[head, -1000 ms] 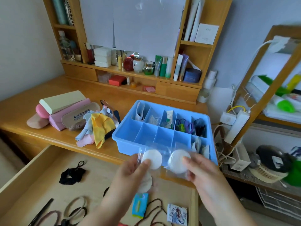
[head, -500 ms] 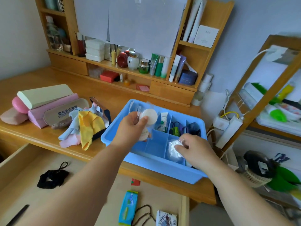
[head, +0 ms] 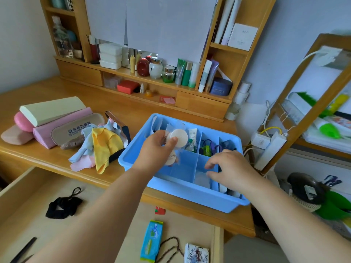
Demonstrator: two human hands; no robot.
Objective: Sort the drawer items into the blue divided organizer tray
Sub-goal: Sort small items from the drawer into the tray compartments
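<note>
Left hand (head: pixel 157 147) pinches wrapped pads (head: pixel 177 138) over tray (head: pixel 190 198); right hand (head: pixel 230 168) w/ fingers loosely spread, empty.

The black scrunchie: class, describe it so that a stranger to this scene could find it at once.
Start at the open wooden drawer below the desk's front edge. In its left part, apart from the other items, lies the black scrunchie, a crumpled fabric ring with a short beaded loop. The turquoise packet further right is flat and bright; the scrunchie is dark, soft cloth.

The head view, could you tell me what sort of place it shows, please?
Probably a bedroom dressing desk at home: a wooden hutch shelf lined with cosmetic jars, an open drawer and glasses cases.
</note>
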